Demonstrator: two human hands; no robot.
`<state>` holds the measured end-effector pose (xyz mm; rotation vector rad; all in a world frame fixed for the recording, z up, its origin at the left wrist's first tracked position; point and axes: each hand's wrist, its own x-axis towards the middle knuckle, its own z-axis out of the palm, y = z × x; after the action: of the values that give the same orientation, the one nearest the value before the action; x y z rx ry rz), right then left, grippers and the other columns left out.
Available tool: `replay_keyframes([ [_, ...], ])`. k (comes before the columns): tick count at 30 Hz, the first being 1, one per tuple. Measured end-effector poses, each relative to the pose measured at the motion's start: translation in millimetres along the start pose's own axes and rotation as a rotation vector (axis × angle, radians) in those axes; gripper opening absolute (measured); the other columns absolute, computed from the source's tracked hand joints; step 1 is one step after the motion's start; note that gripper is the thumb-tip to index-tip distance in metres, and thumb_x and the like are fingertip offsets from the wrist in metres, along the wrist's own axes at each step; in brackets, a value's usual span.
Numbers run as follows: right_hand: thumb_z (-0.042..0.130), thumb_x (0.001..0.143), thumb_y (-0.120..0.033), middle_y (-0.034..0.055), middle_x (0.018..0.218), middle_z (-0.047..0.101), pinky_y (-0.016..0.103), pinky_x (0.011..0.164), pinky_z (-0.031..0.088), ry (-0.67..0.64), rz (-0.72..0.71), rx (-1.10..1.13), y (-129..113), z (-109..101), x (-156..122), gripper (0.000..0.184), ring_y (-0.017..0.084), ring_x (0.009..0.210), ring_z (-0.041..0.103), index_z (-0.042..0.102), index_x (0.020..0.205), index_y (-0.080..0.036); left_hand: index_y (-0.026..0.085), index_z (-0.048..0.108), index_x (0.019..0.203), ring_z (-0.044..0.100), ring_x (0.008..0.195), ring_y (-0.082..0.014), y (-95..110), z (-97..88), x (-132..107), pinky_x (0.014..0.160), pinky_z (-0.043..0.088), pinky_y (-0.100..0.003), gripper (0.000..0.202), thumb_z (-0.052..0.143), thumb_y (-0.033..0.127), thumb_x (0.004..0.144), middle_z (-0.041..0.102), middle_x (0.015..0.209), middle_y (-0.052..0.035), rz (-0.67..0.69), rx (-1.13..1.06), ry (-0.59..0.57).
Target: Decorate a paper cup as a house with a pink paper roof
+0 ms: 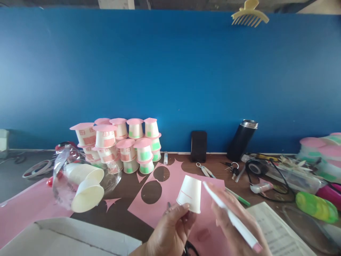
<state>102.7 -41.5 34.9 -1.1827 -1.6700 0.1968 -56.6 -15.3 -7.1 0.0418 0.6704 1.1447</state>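
Note:
A white paper cup [192, 193] is held upside down by its rim in my left hand [173, 225], thumb in front and fingers behind. One short pink line runs across its side. My right hand [234, 217], slightly blurred, is closed around a white marker [231, 215] with a pink end. The marker's upper end is just right of the cup, apparently apart from it. Below both hands lies a pink paper sheet [170, 188] with round holes cut out. Scissors [191, 248] with black handles are partly hidden under my left hand.
Stacked cups with pink paper tops [135, 142] stand at the back left. Loose cups [87, 195] lie in a clear plastic bag. A phone [198, 146], black bottle [241, 140], keys [234, 170], green marker [238, 197] and cables are behind and to the right.

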Motion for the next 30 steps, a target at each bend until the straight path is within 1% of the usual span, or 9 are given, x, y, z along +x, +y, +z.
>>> replay_keyframes([
  [3, 0.052, 0.093, -0.023, 0.0049, 0.093, 0.065, 0.025, 0.074, 0.057, -0.154, -0.087, 0.006, -9, -1, -1, 0.029, 0.018, 0.082, 0.068, 0.061, 0.121, -0.027, 0.009, 0.069, 0.068, 0.062, 0.067, -0.0105, 0, 0.4, -1, 0.073, 0.058, -0.023, 0.014, 0.08, 0.005, 0.062, 0.067, 0.072, -0.0041, 0.022, 0.0, -0.045],
  [4, 0.052, 0.093, -0.022, 0.0047, 0.092, 0.065, 0.024, 0.073, 0.057, -0.17, -0.1, 0.013, -10, 0, -1, 0.026, 0.017, 0.081, 0.068, 0.062, 0.117, -0.026, 0.009, 0.069, 0.069, 0.062, 0.068, -0.0107, -1, 0.6, -1, 0.073, 0.057, -0.023, 0.016, 0.083, 0.008, 0.06, 0.067, 0.072, -0.0041, 0.028, 0.013, -0.066],
  [6, 0.053, 0.092, -0.021, 0.004, 0.09, 0.066, 0.024, 0.072, 0.056, -0.153, -0.109, 0.004, -7, 1, -3, 0.019, 0.018, 0.08, 0.068, 0.062, 0.108, -0.026, 0.01, 0.071, 0.071, 0.062, 0.072, -0.0114, -1, 0.9, -2, 0.074, 0.056, -0.023, 0.02, 0.086, 0.013, 0.058, 0.067, 0.076, -0.0044, 0.051, 0.052, -0.103],
  [8, 0.055, 0.091, -0.023, 0.0017, 0.082, 0.067, 0.024, 0.066, 0.055, -0.1, -0.091, -0.026, -2, 3, -7, 0.012, 0.017, 0.072, 0.068, 0.06, 0.102, -0.026, 0.01, 0.072, 0.074, 0.061, 0.077, -0.0123, -2, 0.0, -2, 0.075, 0.055, -0.022, 0.023, 0.087, 0.019, 0.058, 0.067, 0.08, -0.005, 0.077, 0.106, -0.138],
  [10, 0.056, 0.09, -0.025, -0.0014, 0.072, 0.064, 0.023, 0.056, 0.053, -0.1, -0.046, -0.075, 2, 5, -11, 0.009, 0.015, 0.058, 0.065, 0.058, 0.099, -0.026, 0.011, 0.072, 0.074, 0.06, 0.078, -0.0122, -3, -2.2, 0, 0.077, 0.053, -0.023, 0.024, 0.087, 0.022, 0.06, 0.066, 0.079, -0.0044, 0.099, 0.147, -0.178],
  [12, 0.056, 0.091, -0.026, -0.0028, 0.069, 0.063, 0.022, 0.052, 0.051, -0.124, -0.039, -0.104, 5, 6, -14, 0.007, 0.014, 0.053, 0.063, 0.057, 0.097, -0.026, 0.011, 0.072, 0.073, 0.059, 0.077, -0.0119, -3, -5.0, 2, 0.079, 0.052, -0.024, 0.021, 0.085, 0.024, 0.063, 0.064, 0.076, -0.0032, 0.105, 0.167, -0.219],
  [20, 0.054, 0.091, -0.028, -0.003, 0.071, 0.064, 0.021, 0.054, 0.05, -0.137, -0.096, -0.164, 5, 8, -13, 0.003, 0.013, 0.058, 0.065, 0.056, 0.093, -0.026, 0.013, 0.073, 0.072, 0.058, 0.079, -0.0107, -2, -6.3, 2, 0.082, 0.05, -0.024, 0.014, 0.083, 0.021, 0.068, 0.065, 0.077, -0.0027, 0.092, 0.162, -0.237],
  [24, 0.054, 0.091, -0.026, -0.0023, 0.072, 0.065, 0.021, 0.055, 0.051, -0.145, -0.13, -0.17, 5, 8, -12, 0.005, 0.013, 0.059, 0.066, 0.058, 0.094, -0.026, 0.013, 0.074, 0.075, 0.06, 0.082, -0.012, -2, -6.2, 1, 0.083, 0.051, -0.025, 0.014, 0.083, 0.022, 0.068, 0.067, 0.082, -0.0042, 0.088, 0.176, -0.243],
  [30, 0.053, 0.092, -0.025, -0.0018, 0.072, 0.065, 0.021, 0.057, 0.051, -0.156, -0.133, -0.164, 5, 8, -12, 0.005, 0.014, 0.061, 0.066, 0.057, 0.095, -0.025, 0.013, 0.072, 0.072, 0.06, 0.08, -0.0131, -2, -4.6, 0, 0.082, 0.051, -0.025, 0.017, 0.084, 0.023, 0.065, 0.068, 0.079, -0.0047, 0.089, 0.173, -0.236],
])
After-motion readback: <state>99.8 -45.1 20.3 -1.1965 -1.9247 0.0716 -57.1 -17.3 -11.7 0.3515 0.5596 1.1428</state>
